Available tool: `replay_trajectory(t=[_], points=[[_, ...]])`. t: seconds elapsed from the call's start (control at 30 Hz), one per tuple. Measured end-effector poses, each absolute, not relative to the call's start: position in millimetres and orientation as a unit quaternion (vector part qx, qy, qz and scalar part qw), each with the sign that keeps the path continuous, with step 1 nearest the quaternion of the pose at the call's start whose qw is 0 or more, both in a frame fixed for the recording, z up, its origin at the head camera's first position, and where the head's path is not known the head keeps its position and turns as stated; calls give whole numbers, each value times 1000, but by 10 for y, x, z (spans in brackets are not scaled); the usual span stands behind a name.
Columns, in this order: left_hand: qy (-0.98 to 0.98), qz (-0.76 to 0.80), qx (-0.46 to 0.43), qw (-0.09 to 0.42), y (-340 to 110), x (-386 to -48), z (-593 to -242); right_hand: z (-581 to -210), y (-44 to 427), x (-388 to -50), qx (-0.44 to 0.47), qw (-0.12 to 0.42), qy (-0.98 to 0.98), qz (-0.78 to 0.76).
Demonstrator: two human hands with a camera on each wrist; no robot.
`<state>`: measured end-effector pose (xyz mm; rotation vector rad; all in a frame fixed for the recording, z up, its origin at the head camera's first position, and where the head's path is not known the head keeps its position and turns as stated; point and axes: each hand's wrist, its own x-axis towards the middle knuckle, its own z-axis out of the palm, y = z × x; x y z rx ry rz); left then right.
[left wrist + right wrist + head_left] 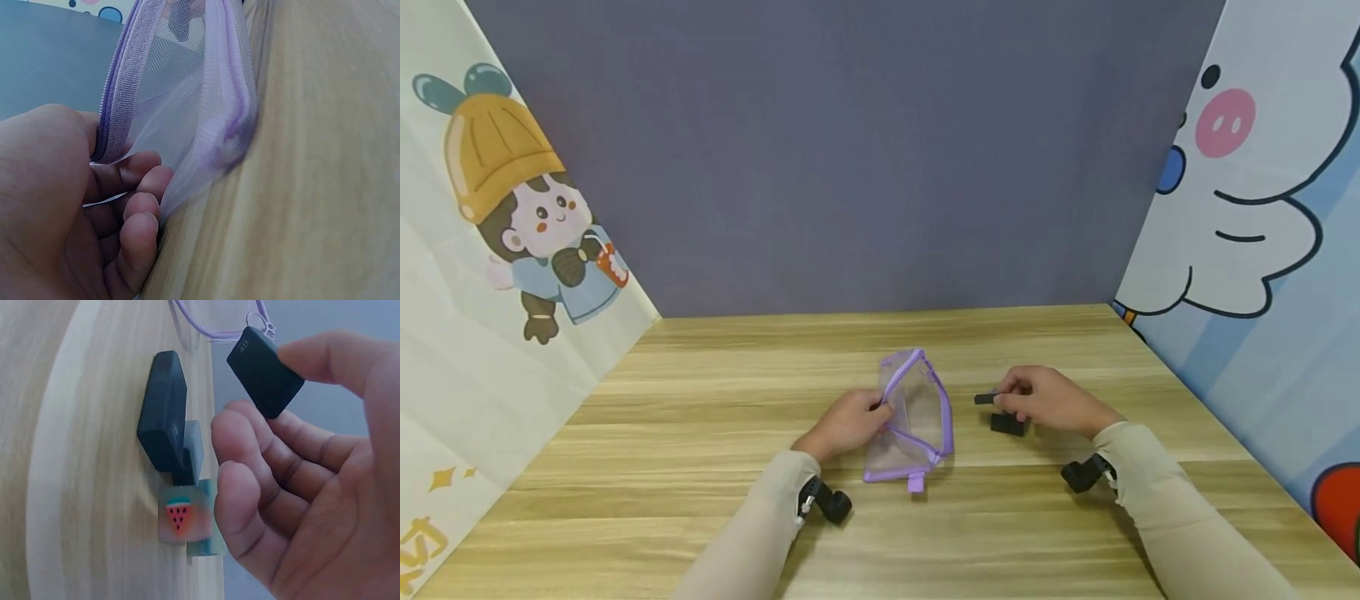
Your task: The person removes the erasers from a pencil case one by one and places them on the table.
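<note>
A see-through mesh zip pouch (947,421) with purple trim stands open on the table. My left hand (848,423) pinches its zipper edge (115,87) between thumb and fingers, on the left side of the mouth. To the right of the pouch, my right hand (1051,402) pinches a black eraser (262,372) marked "4B" between thumb and fingers, held above the table. Below that hand lies another black eraser (162,412). Beside it are a translucent eraser with a watermelon picture (181,515) and a pale green block (209,547), both hidden by my hand in the head view.
The wooden table (700,400) ends at a dark grey panel (865,167) at the back. Printed cartoon sheets hang at the left (445,292) and right (1262,233). A black wrist camera is strapped to each sleeve.
</note>
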<state>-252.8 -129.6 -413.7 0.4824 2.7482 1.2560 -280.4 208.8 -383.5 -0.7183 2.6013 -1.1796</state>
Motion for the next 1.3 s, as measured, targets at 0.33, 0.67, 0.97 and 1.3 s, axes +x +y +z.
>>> replay_trajectory(t=[0.33, 0.67, 0.97, 1.3], points=[[900, 405, 159, 36, -1292, -2515, -4118, -3843, 2160, -2820, -229, 111, 877, -408], [902, 398, 162, 35, -1289, -2531, -4135, -3865, 2239, -2841, -216, 120, 877, -412], [904, 397, 157, 33, -1295, -2535, -4138, -3853, 2264, -2859, -218, 123, 875, -415], [902, 401, 154, 34, -1290, -2537, -4144, -3868, 2266, -2865, -216, 118, 874, -419]])
